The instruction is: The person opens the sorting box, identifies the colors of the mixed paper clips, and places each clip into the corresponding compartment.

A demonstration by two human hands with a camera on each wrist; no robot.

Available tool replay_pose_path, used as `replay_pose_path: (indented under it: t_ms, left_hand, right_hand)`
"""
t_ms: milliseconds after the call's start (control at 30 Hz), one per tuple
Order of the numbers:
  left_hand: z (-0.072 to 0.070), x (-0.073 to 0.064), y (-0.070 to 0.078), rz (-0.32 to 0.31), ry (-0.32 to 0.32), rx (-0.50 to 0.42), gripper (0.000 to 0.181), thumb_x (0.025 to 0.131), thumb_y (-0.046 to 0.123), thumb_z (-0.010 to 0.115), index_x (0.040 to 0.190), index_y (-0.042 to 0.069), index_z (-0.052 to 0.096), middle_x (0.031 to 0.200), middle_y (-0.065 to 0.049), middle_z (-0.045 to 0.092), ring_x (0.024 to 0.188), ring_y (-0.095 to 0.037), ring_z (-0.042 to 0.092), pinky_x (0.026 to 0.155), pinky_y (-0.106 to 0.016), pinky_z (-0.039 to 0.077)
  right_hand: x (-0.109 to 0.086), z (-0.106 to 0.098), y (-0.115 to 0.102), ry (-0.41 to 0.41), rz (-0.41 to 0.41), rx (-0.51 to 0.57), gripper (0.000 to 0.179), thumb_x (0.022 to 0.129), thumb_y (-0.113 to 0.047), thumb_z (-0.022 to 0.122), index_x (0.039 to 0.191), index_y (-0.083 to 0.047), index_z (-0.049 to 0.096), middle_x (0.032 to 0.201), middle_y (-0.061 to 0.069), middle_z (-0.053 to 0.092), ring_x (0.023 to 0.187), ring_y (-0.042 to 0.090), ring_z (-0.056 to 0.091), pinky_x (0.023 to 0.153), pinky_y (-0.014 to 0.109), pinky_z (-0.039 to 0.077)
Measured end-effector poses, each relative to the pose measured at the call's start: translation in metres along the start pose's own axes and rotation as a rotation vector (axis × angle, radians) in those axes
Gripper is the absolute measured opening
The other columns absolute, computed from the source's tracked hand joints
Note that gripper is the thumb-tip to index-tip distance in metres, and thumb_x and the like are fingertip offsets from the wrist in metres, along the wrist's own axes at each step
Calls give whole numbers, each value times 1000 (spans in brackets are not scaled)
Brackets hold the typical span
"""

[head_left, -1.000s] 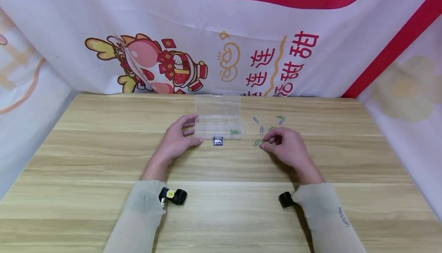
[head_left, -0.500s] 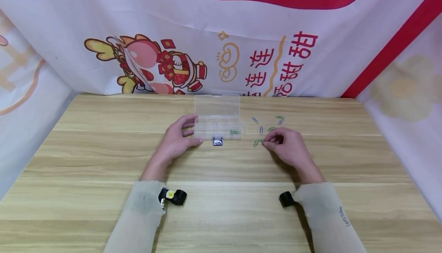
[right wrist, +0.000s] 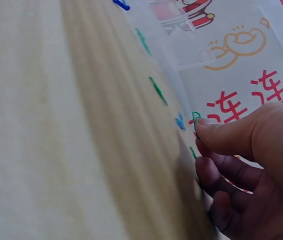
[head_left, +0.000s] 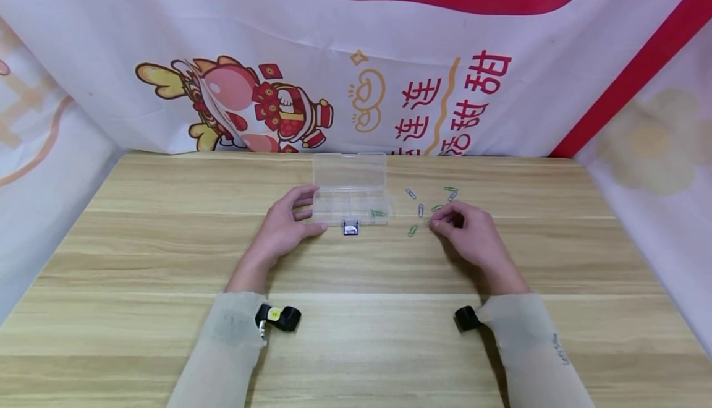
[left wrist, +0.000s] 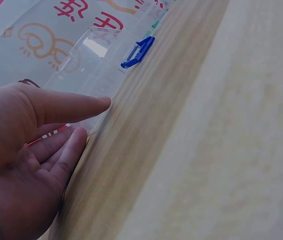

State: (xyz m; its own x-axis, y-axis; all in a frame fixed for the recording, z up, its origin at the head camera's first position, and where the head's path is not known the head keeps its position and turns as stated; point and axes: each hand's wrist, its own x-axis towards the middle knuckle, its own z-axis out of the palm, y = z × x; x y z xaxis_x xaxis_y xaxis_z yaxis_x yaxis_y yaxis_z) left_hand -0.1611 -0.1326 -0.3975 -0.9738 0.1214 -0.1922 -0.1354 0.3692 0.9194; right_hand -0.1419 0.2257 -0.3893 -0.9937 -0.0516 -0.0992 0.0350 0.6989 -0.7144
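Note:
A clear plastic compartment box (head_left: 332, 205) lies with its lid (head_left: 350, 171) raised at the back and its blue latch (head_left: 351, 228) hanging at the front. My left hand (head_left: 285, 222) holds the box's left end, thumb at the front corner and fingers along the side. Green paper clips (head_left: 379, 214) rest in a right compartment. My right hand (head_left: 470, 232) pinches a green paper clip (right wrist: 196, 116) between thumb and index finger, just over the table, to the right of the box. Another green paper clip (head_left: 413, 230) lies left of these fingertips.
Several loose paper clips are scattered right of the box: a blue one (head_left: 420, 210), another blue one (head_left: 411, 193) behind it and a green one (head_left: 451, 189) farther back. A printed cloth (head_left: 222, 25) hangs along the back edge of the wooden table (head_left: 356, 334).
My right hand has shifted slightly right and lifted a green paper clip from the table. My left hand and the box have stayed in place.

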Motion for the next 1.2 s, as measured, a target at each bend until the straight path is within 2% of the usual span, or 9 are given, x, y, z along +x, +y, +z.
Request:
replay_pose_path:
  t_ms: [133, 300, 467, 633, 933, 1200]
  left_hand:
    - [0, 0, 1, 1, 1, 2, 77, 93, 1, 81, 161, 18, 48, 163, -17, 50, 147, -38, 55, 123, -49, 50]
    - [0, 0, 1, 10, 3, 0, 77, 93, 1, 81, 161, 17, 48, 162, -18, 50, 146, -38, 56, 123, -49, 50]
    - [0, 1, -1, 19, 5, -5, 77, 92, -1, 80, 161, 16, 48, 162, -18, 50, 146, -38, 56, 122, -48, 51]
    - [0, 1, -1, 21, 3, -6, 77, 93, 0, 80, 161, 16, 48, 162, -18, 50, 146, -39, 56, 123, -49, 51]
    - [0, 1, 0, 25, -2, -11, 77, 93, 1, 80, 162, 15, 47, 162, -19, 50, 146, -40, 56, 123, -49, 50]
    - [1, 1, -1, 18, 0, -7, 77, 93, 1, 80, 162, 16, 47, 161, -18, 50, 146, -39, 56, 123, -49, 51]
  right_hand:
    - [-1, -8, -4, -17, 31, 107, 15, 110, -19, 63, 120, -11, 71, 116, 12, 67, 101, 26, 58, 81, 31, 57]
    - [-1, -15, -12, -23, 52, 213, 24, 112, -25, 59, 127, -9, 66, 120, 11, 62, 104, 24, 56, 81, 27, 56]
    - [-1, -17, -17, -40, 36, 219, 31, 113, -29, 55, 131, -5, 63, 121, 14, 63, 104, 28, 60, 84, 29, 56]
    - [0, -16, -20, -63, 41, 221, 31, 115, -30, 51, 131, -4, 60, 123, 17, 65, 99, 31, 62, 80, 31, 58]
    - [1, -12, -23, -48, 41, 235, 30, 114, -30, 54, 129, -5, 61, 121, 19, 68, 99, 31, 63, 82, 35, 60]
    - [0, -12, -28, -3, 35, 260, 31, 113, -33, 57, 129, -7, 63, 120, 16, 65, 104, 31, 62, 83, 35, 60]
